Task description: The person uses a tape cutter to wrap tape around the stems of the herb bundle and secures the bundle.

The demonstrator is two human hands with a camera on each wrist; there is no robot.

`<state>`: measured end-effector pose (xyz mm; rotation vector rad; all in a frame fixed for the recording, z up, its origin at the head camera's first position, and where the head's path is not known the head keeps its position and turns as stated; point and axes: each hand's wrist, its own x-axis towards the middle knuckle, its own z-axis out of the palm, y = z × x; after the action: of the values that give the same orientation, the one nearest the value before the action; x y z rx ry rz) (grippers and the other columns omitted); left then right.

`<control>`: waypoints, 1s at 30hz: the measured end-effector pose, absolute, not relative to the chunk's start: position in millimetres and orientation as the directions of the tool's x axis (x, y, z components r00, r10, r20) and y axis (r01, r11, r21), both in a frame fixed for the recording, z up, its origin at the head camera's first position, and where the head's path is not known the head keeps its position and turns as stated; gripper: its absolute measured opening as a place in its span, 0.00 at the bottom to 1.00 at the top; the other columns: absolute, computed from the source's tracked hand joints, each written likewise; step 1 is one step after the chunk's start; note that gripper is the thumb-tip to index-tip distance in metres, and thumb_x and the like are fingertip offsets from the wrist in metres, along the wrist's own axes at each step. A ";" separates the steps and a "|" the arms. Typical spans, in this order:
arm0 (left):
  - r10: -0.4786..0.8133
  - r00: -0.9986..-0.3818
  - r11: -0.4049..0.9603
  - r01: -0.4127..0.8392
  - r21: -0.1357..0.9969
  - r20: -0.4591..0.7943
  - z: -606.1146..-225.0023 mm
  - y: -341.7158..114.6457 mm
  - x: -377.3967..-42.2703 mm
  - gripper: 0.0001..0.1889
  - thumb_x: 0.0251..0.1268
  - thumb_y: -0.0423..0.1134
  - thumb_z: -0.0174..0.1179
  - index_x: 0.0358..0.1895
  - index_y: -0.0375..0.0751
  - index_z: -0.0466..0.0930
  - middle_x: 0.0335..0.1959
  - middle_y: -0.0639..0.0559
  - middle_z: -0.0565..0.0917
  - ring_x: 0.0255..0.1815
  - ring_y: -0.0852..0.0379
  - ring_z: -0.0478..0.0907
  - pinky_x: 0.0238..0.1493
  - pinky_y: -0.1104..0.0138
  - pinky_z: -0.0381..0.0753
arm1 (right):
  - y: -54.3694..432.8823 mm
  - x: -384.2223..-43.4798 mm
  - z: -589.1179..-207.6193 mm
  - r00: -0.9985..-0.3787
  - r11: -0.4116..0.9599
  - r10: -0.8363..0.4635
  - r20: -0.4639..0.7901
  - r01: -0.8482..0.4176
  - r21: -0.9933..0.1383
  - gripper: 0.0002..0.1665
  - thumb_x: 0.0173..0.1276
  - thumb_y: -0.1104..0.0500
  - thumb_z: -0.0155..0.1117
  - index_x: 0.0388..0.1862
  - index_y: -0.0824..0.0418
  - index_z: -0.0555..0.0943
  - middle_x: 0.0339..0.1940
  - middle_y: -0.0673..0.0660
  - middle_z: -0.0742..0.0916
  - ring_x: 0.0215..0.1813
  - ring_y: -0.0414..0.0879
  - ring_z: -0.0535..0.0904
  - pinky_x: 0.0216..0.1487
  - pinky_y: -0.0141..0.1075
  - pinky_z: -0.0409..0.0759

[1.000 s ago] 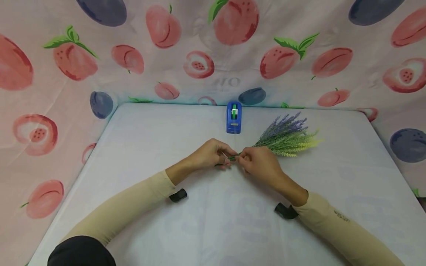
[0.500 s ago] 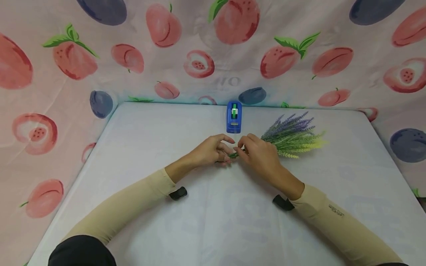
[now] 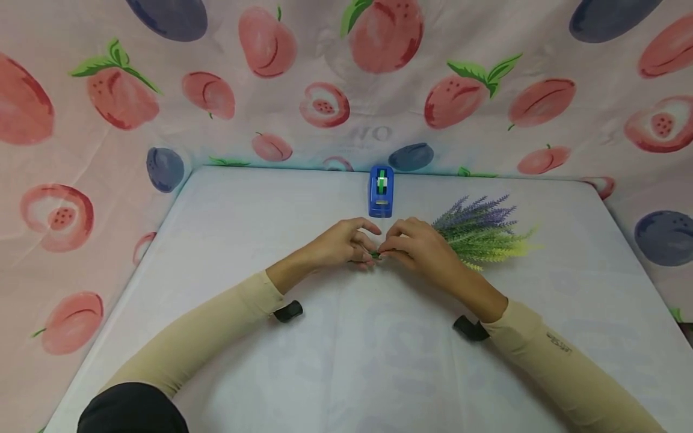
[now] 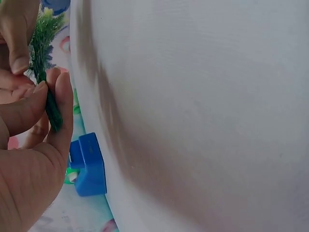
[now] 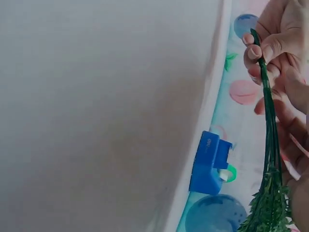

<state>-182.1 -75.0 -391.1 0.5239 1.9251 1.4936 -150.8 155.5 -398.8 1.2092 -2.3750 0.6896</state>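
A bunch of artificial lavender (image 3: 482,231), purple and yellow-green at the tips, lies slantwise with its heads to the right. Its dark green stem end (image 4: 53,113) looks smooth, as if wrapped. My left hand (image 3: 346,243) pinches that end between thumb and fingers. Just beyond those fingertips, my right hand (image 3: 425,249) bends over the stems (image 5: 269,121), its thumb and fingers pinching at them. The right hand hides much of the stems in the head view. Whether a thin strip lies between its fingertips is too small to tell.
A blue tape dispenser (image 3: 381,192) with a green core stands at the table's far edge, straight beyond the hands. The white-covered table (image 3: 346,361) meets a fruit-print cloth (image 3: 216,48) at the back and left. Dark wrist cameras hang under both sleeves.
My right hand rose and opened its fingers slightly, then closed in again on the stems by the left fingertips. The flower heads shifted right and a little nearer. The left hand barely moved.
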 end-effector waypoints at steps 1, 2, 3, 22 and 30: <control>0.657 -0.714 0.272 -0.075 0.959 -0.242 -391.1 -75.2 -182.3 0.26 0.68 0.16 0.53 0.68 0.30 0.66 0.46 0.38 0.87 0.42 0.45 0.87 0.47 0.56 0.87 | 156.3 -151.3 -399.7 -0.534 0.487 -0.648 0.543 -0.839 -0.244 0.08 0.59 0.63 0.78 0.37 0.53 0.90 0.37 0.50 0.84 0.39 0.46 0.76 0.38 0.40 0.74; 0.661 -0.710 0.268 -0.079 0.960 -0.243 -391.1 -75.4 -182.3 0.26 0.68 0.16 0.53 0.68 0.30 0.66 0.46 0.37 0.87 0.42 0.44 0.87 0.47 0.56 0.87 | 157.1 -151.6 -400.8 -0.519 0.476 -0.657 0.547 -0.848 -0.233 0.09 0.58 0.64 0.78 0.37 0.53 0.91 0.38 0.50 0.84 0.39 0.45 0.77 0.38 0.39 0.74; 0.664 -0.707 0.264 -0.085 0.961 -0.244 -391.2 -75.4 -182.4 0.26 0.68 0.15 0.53 0.68 0.30 0.66 0.46 0.36 0.87 0.43 0.43 0.87 0.47 0.55 0.87 | 157.8 -151.9 -401.6 -0.508 0.474 -0.662 0.551 -0.853 -0.218 0.09 0.58 0.64 0.79 0.37 0.53 0.91 0.38 0.51 0.85 0.38 0.45 0.78 0.37 0.39 0.75; 0.682 -0.694 0.278 -0.046 0.959 -0.231 -390.9 -75.8 -186.1 0.20 0.68 0.15 0.49 0.62 0.26 0.69 0.48 0.30 0.86 0.43 0.38 0.86 0.46 0.54 0.86 | 161.6 -150.6 -396.1 -0.724 0.673 -0.594 0.350 -0.686 -0.277 0.16 0.53 0.61 0.84 0.39 0.54 0.88 0.36 0.48 0.86 0.34 0.45 0.84 0.36 0.41 0.81; 0.695 -0.683 0.324 0.019 0.946 -0.224 -395.3 -78.0 -189.7 0.15 0.73 0.20 0.52 0.59 0.24 0.74 0.47 0.34 0.88 0.41 0.42 0.85 0.42 0.59 0.86 | 161.9 -146.6 -394.1 -0.801 0.747 -0.538 0.264 -0.598 -0.291 0.09 0.58 0.57 0.81 0.37 0.53 0.90 0.35 0.49 0.90 0.37 0.44 0.85 0.35 0.41 0.82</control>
<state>-189.7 -78.0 -395.3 0.6270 1.9683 1.3947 -146.6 161.9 -394.1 0.9115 -2.7820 0.5472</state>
